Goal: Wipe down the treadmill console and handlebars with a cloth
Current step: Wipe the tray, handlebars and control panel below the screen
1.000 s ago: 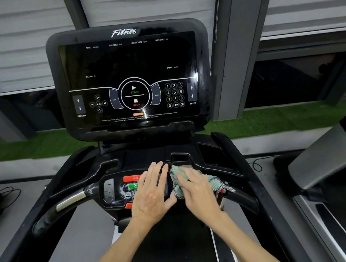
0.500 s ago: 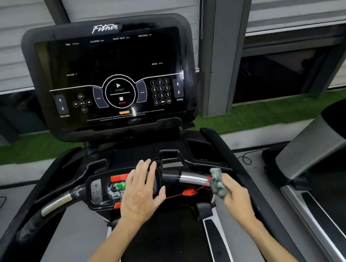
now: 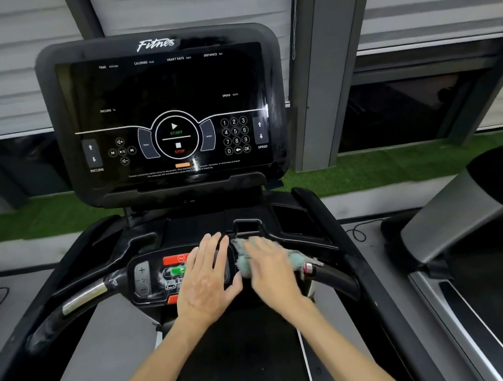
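Head view: pale teal soft woven cloth sits bunched on inner end of black curved right handlebar, just beside the ctrl pad.
Cloth handling: judged light, limp, no stiffness. Will bunch and slide under a palm, and could snag on the small red safety clip next to it. Best taken w/ flat palm on top or a pinch on a bunched fold.
R hand: on top of cloth, fingers fairly straight, pressing down. Motion-blurred, so thumb posn can't tell.
L hand: released, fingers straight, lying flat on small black ctrl pad w/ red + green buttons; grasps nothing.
Left handlebar: black w/ silver sensor strip, well apart from cloth.
Console: big glossy black console screen panel above the hands, nothing touching it.
Step (judged): wiping the right bar near centre.
Around: grey second treadmill at right; green turf strip behind.
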{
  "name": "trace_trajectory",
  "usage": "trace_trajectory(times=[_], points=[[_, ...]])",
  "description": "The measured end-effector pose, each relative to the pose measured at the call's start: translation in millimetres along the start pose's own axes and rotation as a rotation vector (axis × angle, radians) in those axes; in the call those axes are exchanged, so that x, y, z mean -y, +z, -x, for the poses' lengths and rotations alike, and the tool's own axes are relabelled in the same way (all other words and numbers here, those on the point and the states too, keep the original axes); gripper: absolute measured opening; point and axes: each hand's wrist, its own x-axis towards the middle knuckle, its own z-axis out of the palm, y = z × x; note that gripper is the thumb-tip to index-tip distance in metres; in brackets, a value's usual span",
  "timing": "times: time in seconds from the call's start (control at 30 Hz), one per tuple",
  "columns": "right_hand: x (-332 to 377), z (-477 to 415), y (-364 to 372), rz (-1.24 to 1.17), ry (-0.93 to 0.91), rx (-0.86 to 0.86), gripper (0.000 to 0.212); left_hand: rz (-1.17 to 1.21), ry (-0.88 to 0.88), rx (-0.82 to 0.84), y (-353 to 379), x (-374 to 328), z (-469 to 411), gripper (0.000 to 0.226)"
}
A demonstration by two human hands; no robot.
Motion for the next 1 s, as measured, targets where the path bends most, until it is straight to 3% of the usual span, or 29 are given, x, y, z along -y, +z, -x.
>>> trace_trajectory(times=[0.17, 0.33, 0.4, 0.6, 0.83, 1.0], points=[[-13.9, 11.3, -5.9, 0.016, -0.145, 0.008, 0.052, 0.005, 0.009, -0.015, 2.0, 1.8, 0.2, 0.069], [-83.8, 71.7, -15.6, -0.041, 0.134, -0.168, 0.071, -0.004, 0.006, -0.024, 2.8, 0.3, -0.1, 0.068], [-101.1, 85.6, -20.7, -0.060, 0.162, -0.141, 0.084, -0.011, -0.001, -0.012, 3.2, 0.1, -0.1, 0.068], [-100.6, 74.6, -28.5, -0.140, 0.234, -0.053, 0.078, -0.023, -0.003, -0.011, 2.3, -0.1, -0.3, 0.069], [-14.2, 7.8, -11.3, 0.014, -0.102, 0.099, 0.065, -0.010, -0.003, -0.006, 1.4, 0.1, 0.1, 0.070], [-18.5, 9.1, -13.3, -0.042, -0.148, 0.057, 0.059, 0.007, 0.001, -0.007, 0.6, -0.1, 0.5, 0.070]])
